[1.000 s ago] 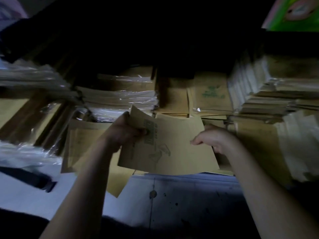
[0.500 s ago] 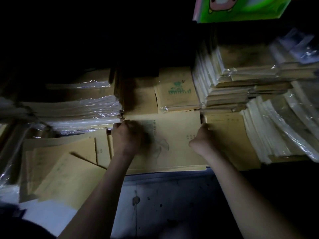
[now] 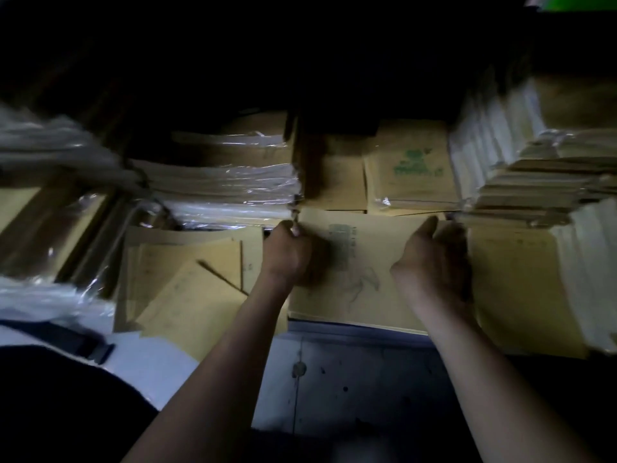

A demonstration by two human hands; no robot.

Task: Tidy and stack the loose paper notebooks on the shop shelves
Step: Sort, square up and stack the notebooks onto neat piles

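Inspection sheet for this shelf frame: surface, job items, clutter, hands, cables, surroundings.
surface: blue-grey shelf edge, speckled front panel below; light is dim.
job's things: top notebook lies flat on a low brown stack between both hands; loose notebooks lie fanned askew to its left.
clutter: plastic-wrapped stacks behind left; taller wrapped stacks at right; green-printed pack behind.
grippers: left hand has fingers curled at the notebook's left edge, grip hidden; right hand is straight-fingered at its right side.
cables: nothing seen; a dark strap lies lower left.
surroundings: dark above the shelf; green item at top right.
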